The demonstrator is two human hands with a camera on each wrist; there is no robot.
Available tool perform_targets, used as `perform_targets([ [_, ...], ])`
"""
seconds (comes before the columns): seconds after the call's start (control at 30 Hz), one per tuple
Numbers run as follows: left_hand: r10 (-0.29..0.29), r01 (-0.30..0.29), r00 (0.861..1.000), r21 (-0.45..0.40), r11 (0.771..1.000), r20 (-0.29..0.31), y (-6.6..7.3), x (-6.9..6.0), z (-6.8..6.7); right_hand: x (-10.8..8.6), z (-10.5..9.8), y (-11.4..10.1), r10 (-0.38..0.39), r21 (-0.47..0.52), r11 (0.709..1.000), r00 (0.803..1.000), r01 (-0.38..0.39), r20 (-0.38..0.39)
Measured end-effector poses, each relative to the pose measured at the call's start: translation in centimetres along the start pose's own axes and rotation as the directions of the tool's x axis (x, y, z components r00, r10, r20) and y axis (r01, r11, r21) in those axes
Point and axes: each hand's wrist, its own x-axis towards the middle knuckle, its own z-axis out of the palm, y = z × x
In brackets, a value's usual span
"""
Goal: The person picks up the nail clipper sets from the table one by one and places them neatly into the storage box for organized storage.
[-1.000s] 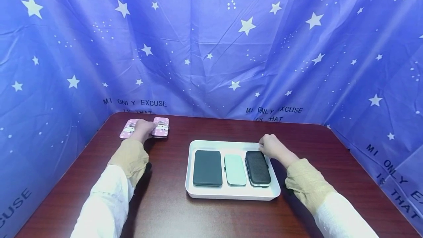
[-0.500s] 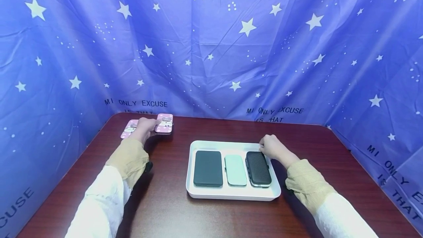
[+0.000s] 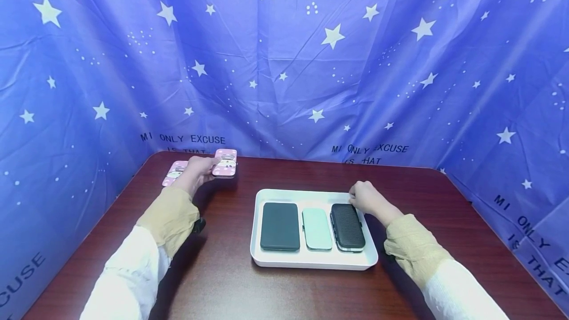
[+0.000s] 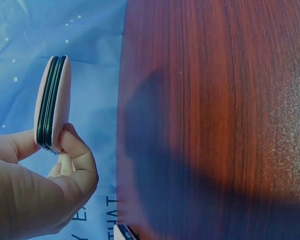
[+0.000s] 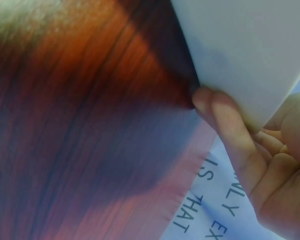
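My left hand (image 3: 198, 171) pinches a pink hard case (image 3: 224, 164) with a cartoon print, raised above the table's far left part. Side-on in the left wrist view, the case (image 4: 53, 102) shows two dark-edged halves closed together, between thumb and fingers. A second pink case (image 3: 173, 174) lies on the table, partly behind that hand. My right hand (image 3: 366, 197) grips the far right corner of a white tray (image 3: 311, 263); in the right wrist view, fingers (image 5: 230, 122) curl at the tray's wall (image 5: 250, 50).
Inside the tray lie a large dark case (image 3: 280, 226), a mint green case (image 3: 317, 229) and a black textured case (image 3: 347, 226), side by side. The reddish-brown table (image 3: 213, 280) ends at a blue star-patterned curtain (image 3: 284, 98).
My left hand has lifted the pink case and carried it slightly right and away. The right hand stays at the tray's corner.
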Motion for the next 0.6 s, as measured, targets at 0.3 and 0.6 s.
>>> perform_targets([
  [0.3, 0.002, -0.001, 0.999, -0.017, 1.0, 0.043, 0.5, -0.4, 0.1, -0.1, 0.0, -0.1, 0.006, 0.019, 1.0, 1.0, -0.006, -0.003],
  [0.6, 0.013, -0.009, 0.993, -0.032, 0.999, 0.115, 0.8, -1.3, 0.5, 0.0, -0.1, -0.1, 0.015, 0.014, 1.0, 1.0, -0.015, 0.006],
])
